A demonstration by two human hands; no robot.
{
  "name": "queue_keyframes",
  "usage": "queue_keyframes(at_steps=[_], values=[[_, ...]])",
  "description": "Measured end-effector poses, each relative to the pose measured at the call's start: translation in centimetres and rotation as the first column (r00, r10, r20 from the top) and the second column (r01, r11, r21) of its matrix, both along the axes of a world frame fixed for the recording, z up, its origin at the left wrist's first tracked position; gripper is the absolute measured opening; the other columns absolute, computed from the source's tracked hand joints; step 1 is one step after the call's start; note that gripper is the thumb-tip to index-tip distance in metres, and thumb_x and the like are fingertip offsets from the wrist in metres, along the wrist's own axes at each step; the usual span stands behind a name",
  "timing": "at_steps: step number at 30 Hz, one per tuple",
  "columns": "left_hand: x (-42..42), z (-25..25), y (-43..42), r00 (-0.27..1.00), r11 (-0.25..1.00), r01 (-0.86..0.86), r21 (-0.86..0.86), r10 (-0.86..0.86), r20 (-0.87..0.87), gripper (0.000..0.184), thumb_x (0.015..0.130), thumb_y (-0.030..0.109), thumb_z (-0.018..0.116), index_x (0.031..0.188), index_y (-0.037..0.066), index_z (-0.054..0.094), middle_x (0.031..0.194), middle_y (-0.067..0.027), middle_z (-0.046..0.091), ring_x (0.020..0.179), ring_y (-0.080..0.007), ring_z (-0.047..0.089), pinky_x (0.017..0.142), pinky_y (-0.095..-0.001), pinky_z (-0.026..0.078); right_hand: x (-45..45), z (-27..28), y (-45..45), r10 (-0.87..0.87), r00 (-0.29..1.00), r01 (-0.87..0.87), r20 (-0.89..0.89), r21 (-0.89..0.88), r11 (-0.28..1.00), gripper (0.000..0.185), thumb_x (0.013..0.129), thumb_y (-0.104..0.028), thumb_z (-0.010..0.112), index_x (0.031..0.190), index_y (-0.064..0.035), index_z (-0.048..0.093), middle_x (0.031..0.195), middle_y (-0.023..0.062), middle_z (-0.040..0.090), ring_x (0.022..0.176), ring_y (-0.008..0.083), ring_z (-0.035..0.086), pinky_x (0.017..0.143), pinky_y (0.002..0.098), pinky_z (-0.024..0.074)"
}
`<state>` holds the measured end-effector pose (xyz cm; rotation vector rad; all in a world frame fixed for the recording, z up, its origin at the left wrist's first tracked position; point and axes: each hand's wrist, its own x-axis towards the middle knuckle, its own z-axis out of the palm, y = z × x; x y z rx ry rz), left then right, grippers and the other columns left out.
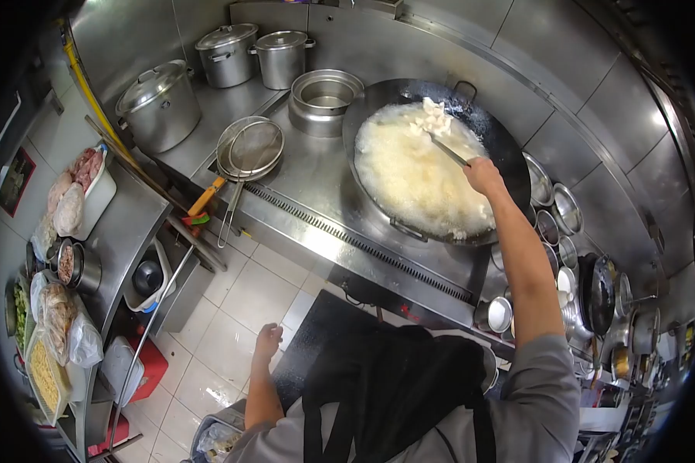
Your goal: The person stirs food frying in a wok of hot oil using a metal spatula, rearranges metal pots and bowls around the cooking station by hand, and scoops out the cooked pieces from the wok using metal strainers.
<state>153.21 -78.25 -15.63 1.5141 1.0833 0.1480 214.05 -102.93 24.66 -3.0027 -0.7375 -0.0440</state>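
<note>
My right hand (pixel 484 177) is wrapped round the handle of a long metal cooking utensil (pixel 449 151), reaching over a big black wok (pixel 515 187). The utensil's far end meets a clump of pale, battered-looking pieces (pixel 431 118) at the wok's back, so its shape is hidden. Foaming yellowish oil (pixel 417 174) fills much of the wok, and a few small pieces show at its near right edge. My left hand (pixel 269 339) hangs low over the tiled floor, away from the stove, fingers loosely bent and nothing visible in it.
Wire strainers (pixel 250 149) lie on the steel stove top (pixel 309 166), left of a round metal pot (pixel 324 100). Lidded pots (pixel 162 104) stand behind. On the left, a steel table (pixel 135 224) bears a tub of raw meat (pixel 100 189). Bowls and cups (pixel 567 208) crowd the right.
</note>
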Motion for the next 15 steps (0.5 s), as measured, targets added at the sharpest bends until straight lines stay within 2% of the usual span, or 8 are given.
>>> queue_keyframes(at_steps=[4,7,10,13,15], values=[[-0.2,-1.3,-0.5,0.995,0.995,-0.085,0.044,0.083,0.047,0.049,0.093,0.034,0.065,0.126,-0.002,0.057,0.099,-0.0173,0.068,0.08,-0.0218,0.069,0.068,-0.0335,0.054,-3.4,-0.1,0.5,0.11,0.992,-0.11,0.055,-0.012,0.994,0.03,0.091,-0.027,0.055,0.106,-0.0065,0.072,0.106,0.0255,0.068,0.102,0.0415,0.065,0.092,0.0496,0.0507],[-2.1,-2.0,-1.1,0.99,0.988,-0.127,-0.086,0.131,0.043,0.043,0.096,0.032,0.064,0.126,0.003,0.054,0.095,-0.0077,0.065,0.076,-0.017,0.066,0.062,-0.03,0.051,-5.4,-0.7,-0.7,0.203,0.979,-0.203,0.022,-0.016,0.979,0.029,0.09,-0.026,0.056,0.106,-0.0077,0.072,0.103,0.024,0.069,0.099,0.041,0.066,0.09,0.0494,0.051],[-4.2,-3.7,-1.8,0.982,0.974,-0.184,-0.129,0.186,0.006,0.04,0.096,0.031,0.064,0.125,0.004,0.055,0.094,-0.0073,0.065,0.075,-0.0164,0.066,0.06,-0.0291,0.05,-8.0,0.0,-2.6,0.263,0.965,-0.263,0.007,-0.021,0.965,0.029,0.089,-0.026,0.058,0.109,-0.0101,0.071,0.102,0.0216,0.07,0.098,0.0401,0.066,0.089,0.0494,0.0513],[-5.0,-4.9,-1.9,0.976,0.958,-0.216,-0.189,0.212,-0.044,0.039,0.096,0.03,0.063,0.123,0.004,0.055,0.093,-0.0069,0.065,0.074,-0.0159,0.066,0.058,-0.0284,0.049,-10.9,0.8,-5.3,0.296,0.952,-0.296,0.082,-0.003,0.955,0.03,0.09,-0.027,0.059,0.113,-0.0115,0.071,0.103,0.0216,0.07,0.097,0.0402,0.067,0.088,0.0493,0.0518],[-4.9,-5.6,-1.7,0.977,0.95,-0.214,-0.226,0.212,-0.035,0.036,0.097,0.03,0.063,0.121,0.004,0.056,0.093,-0.007,0.065,0.072,-0.0155,0.065,0.056,-0.0282,0.049,-13.5,2.5,-6.7,0.245,0.968,-0.244,0.06,-0.033,0.969,0.032,0.09,-0.027,0.062,0.117,-0.0126,0.07,0.105,0.0212,0.07,0.098,0.0401,0.066,0.089,0.0489,0.0521]])
